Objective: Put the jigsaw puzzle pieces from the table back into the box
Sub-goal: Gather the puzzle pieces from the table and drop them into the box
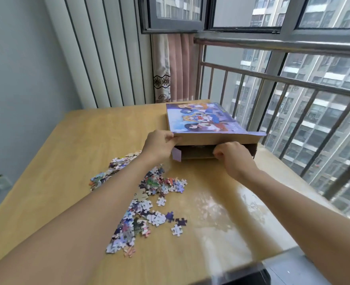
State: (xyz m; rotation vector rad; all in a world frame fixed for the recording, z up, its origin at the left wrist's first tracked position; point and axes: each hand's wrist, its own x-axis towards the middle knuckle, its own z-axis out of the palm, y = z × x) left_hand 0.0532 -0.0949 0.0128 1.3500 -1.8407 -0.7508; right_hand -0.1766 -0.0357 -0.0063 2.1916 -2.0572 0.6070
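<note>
So L hand (pixel 159 143) pinches the box (pixel 211 138) lid's near corner, lifting it to open a gap; R hand (pixel 235 159), fingers curled at the opening's edge, prob steadies the base; puzzle pieces (pixel 147 200) wait loose on the table (pixel 87 140) nearby

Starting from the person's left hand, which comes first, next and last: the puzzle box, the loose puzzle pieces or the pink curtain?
From the left hand:
1. Puzzle box, its front corner in the hand.
2. Puzzle pieces, on the table below it.
3. Pink curtain, beyond the table.
</note>
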